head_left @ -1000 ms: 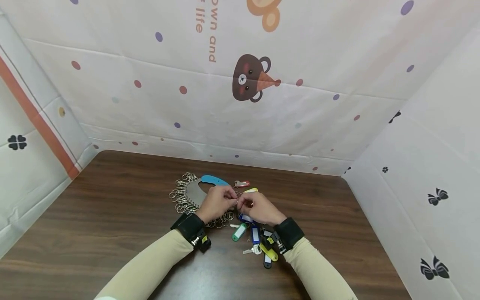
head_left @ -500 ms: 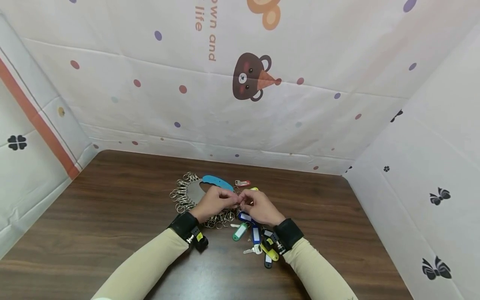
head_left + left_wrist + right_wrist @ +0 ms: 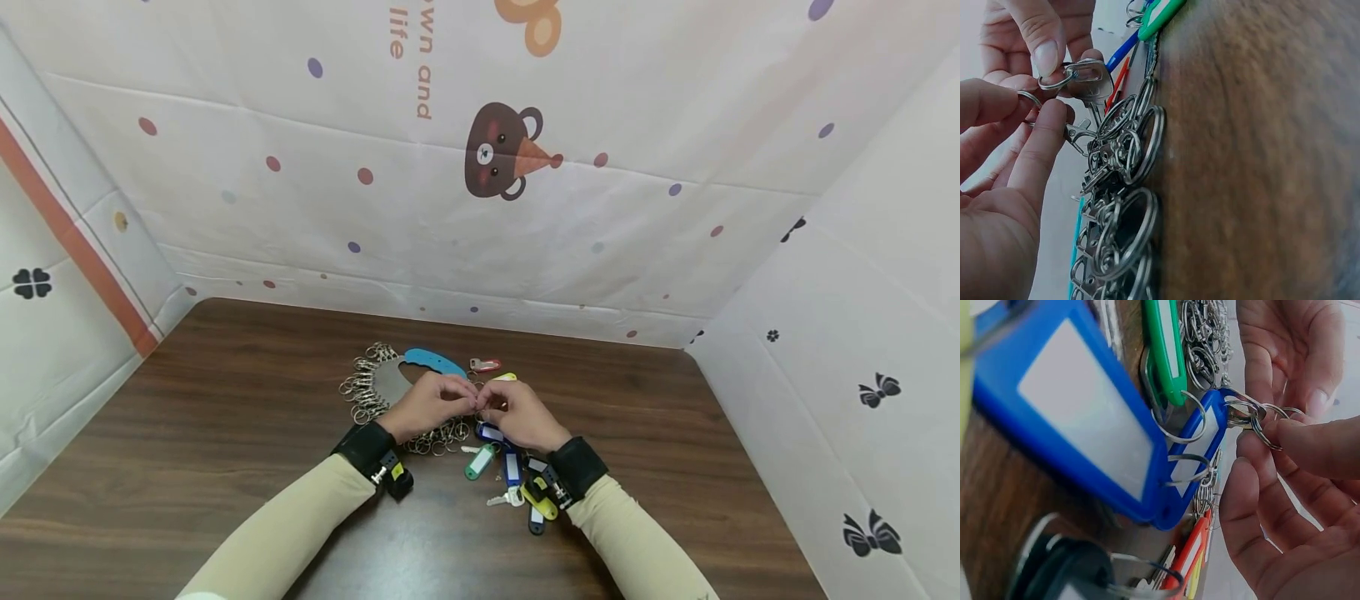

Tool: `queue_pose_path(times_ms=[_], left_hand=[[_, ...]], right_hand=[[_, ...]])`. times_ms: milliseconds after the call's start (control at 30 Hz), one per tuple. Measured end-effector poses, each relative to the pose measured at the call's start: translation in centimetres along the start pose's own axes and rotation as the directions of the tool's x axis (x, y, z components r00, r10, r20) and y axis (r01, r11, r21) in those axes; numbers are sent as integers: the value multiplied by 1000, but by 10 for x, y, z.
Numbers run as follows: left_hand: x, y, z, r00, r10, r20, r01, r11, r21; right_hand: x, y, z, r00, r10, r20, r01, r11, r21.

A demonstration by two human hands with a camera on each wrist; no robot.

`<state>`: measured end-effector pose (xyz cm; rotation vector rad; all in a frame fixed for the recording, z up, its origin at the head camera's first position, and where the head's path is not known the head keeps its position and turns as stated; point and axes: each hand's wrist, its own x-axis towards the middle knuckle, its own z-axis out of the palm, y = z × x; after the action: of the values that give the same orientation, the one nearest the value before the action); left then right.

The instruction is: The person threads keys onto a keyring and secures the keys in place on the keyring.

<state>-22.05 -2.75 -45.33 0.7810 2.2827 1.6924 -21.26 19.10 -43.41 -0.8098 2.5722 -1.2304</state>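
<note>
My left hand [image 3: 426, 408] pinches a small metal split ring [image 3: 1030, 97] belonging to a clasp among the hanging clips. Against it, my right hand [image 3: 527, 415] holds another split ring [image 3: 1263, 434] between thumb and fingers, and a silver key [image 3: 1092, 87] hangs from that ring. The fingertips of both hands meet, and the two rings overlap in the wrist views. Under and left of the left hand lies a grey curved plate [image 3: 388, 383] with a blue handle [image 3: 427, 360], its edge lined with several clasps and rings [image 3: 362, 387]. The left hand covers part of the plate.
Below the right hand lie key tags: green [image 3: 480, 461], blue [image 3: 512, 468], yellow [image 3: 542, 504] and black [image 3: 536, 521], with a loose-lying key [image 3: 506, 498]. A red tag [image 3: 489, 365] with a key sits behind the hands. White printed sheets [image 3: 300, 208] enclose the dark wooden table [image 3: 225, 400].
The left wrist has turned and shifted slightly left, while the fingertips of both hands have come closer together. The right hand has hardly moved. The tags and plate lie as before.
</note>
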Motion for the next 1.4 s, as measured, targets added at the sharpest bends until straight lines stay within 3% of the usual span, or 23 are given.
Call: queue_pose_path(times_ms=[267, 367, 467, 567, 900, 1200, 1400], left_hand=[[2, -3, 4, 998, 33, -52, -30, 998, 57], [0, -3, 6, 997, 41, -67, -36, 997, 73], [0, -2, 7, 996, 44, -76, -37, 995, 93], [1, -2, 8, 996, 40, -84, -31, 993, 111], [2, 2, 7, 997, 32, -75, -18, 984, 175], [3, 3, 8, 998, 34, -50, -22, 976, 219], [3, 8, 11, 997, 67, -41, -53, 961, 272]], right_hand=[[0, 1, 2, 999, -18, -37, 18, 1000, -8], [1, -2, 1, 991, -2, -130, 0, 1000, -20], [2, -6, 1, 970, 13, -243, -23, 999, -38], [4, -9, 1, 954, -9, -299, -8, 998, -55], [1, -13, 6, 950, -94, -297, 56, 989, -134], [0, -10, 5, 921, -278, -275, 182, 927, -328], [2, -9, 4, 922, -251, -295, 166, 945, -282]])
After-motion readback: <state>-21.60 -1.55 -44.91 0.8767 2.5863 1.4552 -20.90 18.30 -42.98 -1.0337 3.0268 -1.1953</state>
